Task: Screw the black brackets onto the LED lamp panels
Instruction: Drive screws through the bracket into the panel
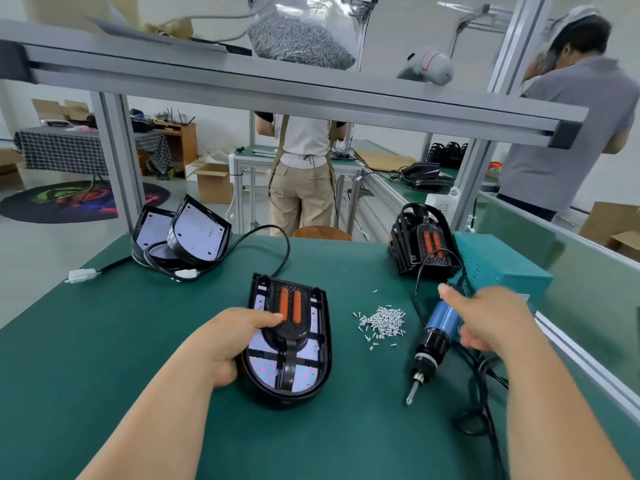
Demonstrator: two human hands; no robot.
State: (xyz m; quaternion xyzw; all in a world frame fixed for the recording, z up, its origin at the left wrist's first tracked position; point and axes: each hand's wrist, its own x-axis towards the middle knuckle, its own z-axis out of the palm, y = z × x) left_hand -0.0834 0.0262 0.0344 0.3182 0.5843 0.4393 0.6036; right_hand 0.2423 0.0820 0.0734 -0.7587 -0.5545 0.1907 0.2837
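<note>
1. The left hand (228, 344) is gripping the left edge of the black D-shaped LED lamp panel (289, 344), which is lying on the green bench mat (138, 341), thumb pressing on the black bracket with two orange strips (290, 315).
2. The right hand (491, 320) is grasping the blue-and-black electric screwdriver (434, 341), bit pointing down-left.
3. A pile of small silver screws (382, 322) is lying between panel and screwdriver.

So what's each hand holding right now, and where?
Left hand grips the lamp panel by its left edge; right hand holds the screwdriver by its blue body.
</note>
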